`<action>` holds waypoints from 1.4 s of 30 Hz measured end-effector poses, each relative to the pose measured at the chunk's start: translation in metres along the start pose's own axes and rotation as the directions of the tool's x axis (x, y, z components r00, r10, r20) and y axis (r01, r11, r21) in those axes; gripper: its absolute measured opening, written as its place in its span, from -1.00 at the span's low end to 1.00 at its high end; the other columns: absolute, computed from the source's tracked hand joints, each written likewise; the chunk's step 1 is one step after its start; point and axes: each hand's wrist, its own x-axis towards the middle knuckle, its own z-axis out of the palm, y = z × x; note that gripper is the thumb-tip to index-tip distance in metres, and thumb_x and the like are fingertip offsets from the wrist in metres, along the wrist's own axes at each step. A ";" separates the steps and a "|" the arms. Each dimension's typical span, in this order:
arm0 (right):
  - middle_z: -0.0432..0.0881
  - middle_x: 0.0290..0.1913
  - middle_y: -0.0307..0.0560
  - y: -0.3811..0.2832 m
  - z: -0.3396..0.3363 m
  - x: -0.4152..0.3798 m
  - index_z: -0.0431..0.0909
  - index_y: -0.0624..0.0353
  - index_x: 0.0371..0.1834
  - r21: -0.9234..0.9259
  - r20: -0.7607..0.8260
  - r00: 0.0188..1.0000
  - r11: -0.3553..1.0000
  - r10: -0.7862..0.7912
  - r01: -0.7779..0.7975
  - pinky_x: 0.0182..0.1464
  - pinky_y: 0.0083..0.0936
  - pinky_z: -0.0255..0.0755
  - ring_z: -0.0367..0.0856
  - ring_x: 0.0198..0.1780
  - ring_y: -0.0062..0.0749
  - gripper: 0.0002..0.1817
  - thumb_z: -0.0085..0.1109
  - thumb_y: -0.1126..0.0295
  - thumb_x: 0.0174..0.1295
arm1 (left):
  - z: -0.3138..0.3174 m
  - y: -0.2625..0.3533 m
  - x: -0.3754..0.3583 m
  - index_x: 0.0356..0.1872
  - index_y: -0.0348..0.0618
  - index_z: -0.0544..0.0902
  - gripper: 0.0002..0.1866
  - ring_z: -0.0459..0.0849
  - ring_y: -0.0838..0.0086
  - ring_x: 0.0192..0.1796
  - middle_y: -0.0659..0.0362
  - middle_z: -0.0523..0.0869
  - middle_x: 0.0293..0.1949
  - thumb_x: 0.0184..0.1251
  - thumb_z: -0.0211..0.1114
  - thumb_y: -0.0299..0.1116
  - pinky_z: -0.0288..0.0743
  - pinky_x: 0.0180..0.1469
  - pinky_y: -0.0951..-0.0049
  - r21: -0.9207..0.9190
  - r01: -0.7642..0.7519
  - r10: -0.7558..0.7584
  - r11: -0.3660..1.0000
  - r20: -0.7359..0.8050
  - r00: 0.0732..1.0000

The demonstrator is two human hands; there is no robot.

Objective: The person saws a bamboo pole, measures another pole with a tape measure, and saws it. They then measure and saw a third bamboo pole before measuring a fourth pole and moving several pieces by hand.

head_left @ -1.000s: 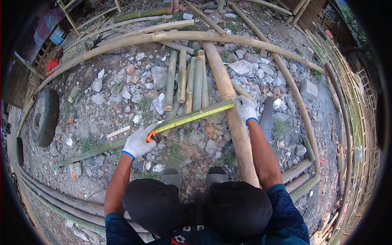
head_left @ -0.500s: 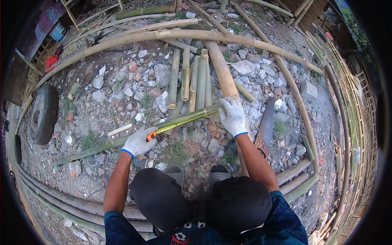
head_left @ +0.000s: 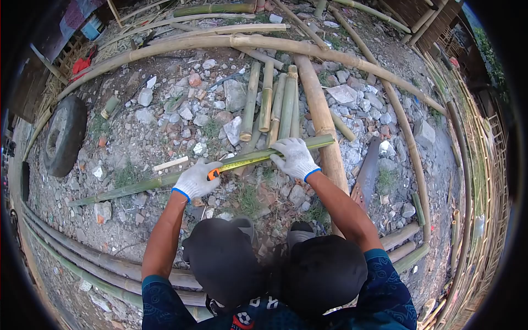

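Note:
A long green bamboo pole (head_left: 129,190) lies slantwise in front of me, its cut right end resting over a thick bamboo log (head_left: 314,104). My left hand (head_left: 196,181), in a white knit glove, is closed around an orange tape measure (head_left: 213,174) against the pole. The yellow tape blade (head_left: 242,161) runs out along the pole toward the right. My right hand (head_left: 295,158), also gloved, is closed over the pole short of its right end, at the blade's far part. The blade's tip is hidden by the glove.
Several short bamboo pieces (head_left: 264,102) lie beyond the pole. A handsaw (head_left: 367,170) rests right of the thick log. An old tyre (head_left: 65,136) is at left. Rubble and stones cover the ground, and long poles (head_left: 165,50) cross the back.
My right hand has slid left along the bamboo pole, baring its right end. Less tape blade shows between my hands. My left hand still holds the tape measure. The view has shifted slightly.

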 end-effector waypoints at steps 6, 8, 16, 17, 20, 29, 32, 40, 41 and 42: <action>0.83 0.08 -0.11 -0.015 0.008 0.045 0.80 -0.09 0.08 0.138 0.328 0.920 0.952 0.216 -0.272 0.35 -0.06 0.42 0.69 0.25 -0.05 -0.57 0.23 -0.09 0.37 | 0.006 -0.006 0.004 0.47 0.13 0.58 -0.35 0.71 -0.16 0.18 -0.21 0.58 0.22 0.34 0.27 -0.05 0.60 0.30 0.01 0.014 -0.011 0.012 1.000 -0.032 0.999; 0.83 0.10 -0.07 -0.022 0.009 0.055 0.79 -0.04 0.10 0.075 0.405 0.884 0.956 0.231 -0.284 0.26 -0.04 0.52 0.74 0.21 -0.04 -0.49 0.19 -0.15 0.36 | 0.007 -0.007 0.005 0.46 0.16 0.60 -0.37 0.74 -0.13 0.17 -0.19 0.58 0.26 0.34 0.27 -0.04 0.62 0.30 0.02 0.030 0.006 -0.005 1.000 -0.035 0.999; 0.83 0.10 0.00 -0.015 0.025 0.062 0.78 -0.06 0.16 0.139 0.437 0.881 0.955 0.179 -0.263 0.29 -0.07 0.55 0.75 0.19 0.02 -0.51 0.19 -0.10 0.38 | 0.012 -0.026 0.014 0.47 0.17 0.59 -0.36 0.71 -0.14 0.25 -0.19 0.57 0.33 0.34 0.21 0.00 0.59 0.34 0.01 0.017 -0.008 0.008 1.000 0.004 1.000; 0.82 0.11 0.00 -0.015 0.025 0.061 0.78 -0.07 0.16 0.154 0.429 0.887 0.954 0.171 -0.259 0.30 -0.08 0.55 0.75 0.19 0.03 -0.52 0.20 -0.10 0.38 | 0.012 -0.027 0.015 0.47 0.13 0.59 -0.36 0.68 -0.14 0.28 -0.20 0.56 0.34 0.34 0.22 -0.02 0.56 0.37 0.02 0.004 0.015 -0.015 1.000 0.023 1.000; 0.83 0.10 -0.01 -0.025 0.019 0.063 0.79 -0.10 0.15 0.144 0.425 0.892 0.961 0.155 -0.235 0.29 -0.10 0.56 0.75 0.19 0.01 -0.53 0.21 -0.10 0.37 | 0.004 -0.017 0.012 0.46 0.05 0.59 -0.35 0.62 -0.16 0.35 -0.22 0.54 0.38 0.34 0.24 -0.06 0.50 0.44 0.03 -0.016 0.058 -0.057 0.998 0.068 0.996; 0.84 0.06 -0.03 -0.061 0.043 0.073 0.80 -0.10 0.09 0.166 0.444 0.892 0.970 0.085 -0.175 0.24 -0.07 0.57 0.77 0.14 -0.01 -0.53 0.23 -0.14 0.34 | 0.002 -0.033 0.001 0.45 0.11 0.60 -0.36 0.66 -0.15 0.29 -0.22 0.57 0.31 0.33 0.23 -0.04 0.54 0.38 0.02 -0.015 0.022 -0.021 1.000 0.035 0.999; 0.84 0.06 -0.02 -0.068 0.054 0.079 0.81 -0.06 0.09 0.151 0.479 0.873 0.971 0.093 -0.186 0.25 -0.09 0.57 0.77 0.15 -0.03 -0.49 0.24 -0.17 0.32 | 0.005 -0.036 -0.001 0.41 0.16 0.64 -0.38 0.70 -0.13 0.23 -0.19 0.61 0.23 0.30 0.24 -0.04 0.58 0.33 0.04 -0.025 0.026 -0.026 0.999 0.000 1.000; 0.82 0.14 0.04 -0.071 0.071 0.095 0.82 -0.01 0.12 0.167 0.586 0.806 0.962 0.080 -0.217 0.31 -0.14 0.58 0.76 0.19 -0.01 -0.42 0.22 -0.19 0.27 | 0.010 -0.041 0.002 0.41 0.19 0.64 -0.40 0.73 -0.12 0.17 -0.17 0.62 0.20 0.31 0.25 -0.06 0.61 0.28 0.02 -0.010 0.045 -0.045 0.999 -0.003 0.999; 0.81 0.15 0.05 -0.071 0.070 0.095 0.82 0.00 0.12 0.171 0.598 0.798 0.959 0.080 -0.225 0.31 -0.15 0.58 0.76 0.20 0.00 -0.42 0.22 -0.18 0.26 | 0.010 -0.040 0.001 0.42 0.16 0.63 -0.39 0.72 -0.13 0.20 -0.19 0.60 0.25 0.31 0.26 -0.08 0.61 0.29 0.03 -0.015 0.046 -0.046 0.999 0.002 0.999; 0.81 0.16 0.05 -0.070 0.069 0.096 0.83 0.00 0.11 0.174 0.606 0.791 0.957 0.082 -0.232 0.32 -0.15 0.58 0.75 0.20 0.01 -0.42 0.21 -0.17 0.26 | 0.010 -0.039 0.000 0.43 0.13 0.62 -0.39 0.70 -0.14 0.22 -0.21 0.57 0.30 0.32 0.27 -0.09 0.60 0.31 0.03 -0.018 0.044 -0.044 0.999 0.005 0.999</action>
